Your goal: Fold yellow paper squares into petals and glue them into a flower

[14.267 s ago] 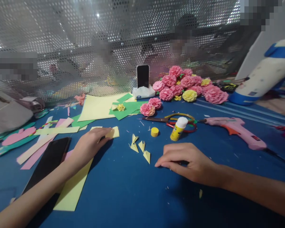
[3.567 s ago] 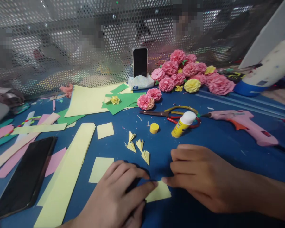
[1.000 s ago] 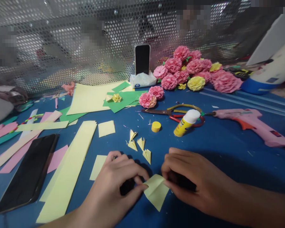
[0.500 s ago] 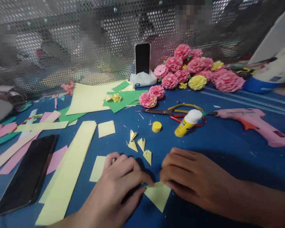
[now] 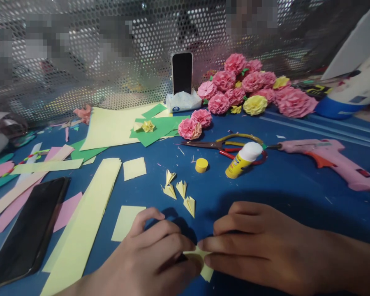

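A small pale yellow paper piece (image 5: 200,260) is pinched between my left hand (image 5: 154,259) and my right hand (image 5: 259,246) just above the blue table (image 5: 283,185). Both hands have their fingers closed on it, and most of the paper is hidden by them. Several small folded yellow paper petals (image 5: 180,190) lie on the table just beyond my hands. A loose yellow paper square (image 5: 125,223) lies to the left of my left hand, and another square (image 5: 135,168) lies farther back.
A glue stick (image 5: 243,159) lies uncapped beside its yellow cap (image 5: 201,165), scissors (image 5: 222,144) and a pink glue gun (image 5: 329,158). Long yellow strips (image 5: 86,213) and a black phone (image 5: 26,234) lie at the left. Pink and yellow paper flowers (image 5: 249,92) stand by a propped phone (image 5: 182,73).
The yellow square has been folded smaller between my fingers and lifted slightly. Both hands have drawn closer together and nearer to me.
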Tool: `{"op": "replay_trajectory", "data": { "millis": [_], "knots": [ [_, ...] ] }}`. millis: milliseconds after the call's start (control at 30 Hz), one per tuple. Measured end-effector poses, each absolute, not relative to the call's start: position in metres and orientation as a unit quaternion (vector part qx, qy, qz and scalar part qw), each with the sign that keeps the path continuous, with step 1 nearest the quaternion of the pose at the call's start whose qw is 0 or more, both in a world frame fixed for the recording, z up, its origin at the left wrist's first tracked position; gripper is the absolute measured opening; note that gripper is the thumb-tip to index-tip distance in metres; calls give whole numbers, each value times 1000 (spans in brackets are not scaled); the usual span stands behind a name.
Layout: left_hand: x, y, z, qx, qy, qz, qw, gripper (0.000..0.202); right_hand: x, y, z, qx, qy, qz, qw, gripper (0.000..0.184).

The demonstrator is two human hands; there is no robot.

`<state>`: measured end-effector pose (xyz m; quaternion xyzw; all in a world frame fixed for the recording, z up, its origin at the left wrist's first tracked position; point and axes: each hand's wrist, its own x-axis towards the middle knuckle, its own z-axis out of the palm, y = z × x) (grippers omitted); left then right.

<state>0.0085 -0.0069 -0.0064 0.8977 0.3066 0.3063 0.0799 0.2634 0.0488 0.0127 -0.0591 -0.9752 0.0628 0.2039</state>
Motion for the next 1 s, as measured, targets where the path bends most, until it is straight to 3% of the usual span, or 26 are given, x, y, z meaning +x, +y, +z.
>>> {"op": "replay_trajectory", "data": {
  "millis": [200,567,867,1000],
  "knots": [
    [13,-8,-13,876,334,334,93,17,264,50,12,-65,-975,63,204,36],
    [12,-8,-2,908,307,284,34,33,264,50,11,-68,-974,78,204,36],
    [13,-7,-6,905,308,291,26,29,265,50,11,-70,-975,79,195,38],
    [18,-8,-14,878,336,338,31,17,266,50,8,-69,-975,93,189,33]
  ]
}}
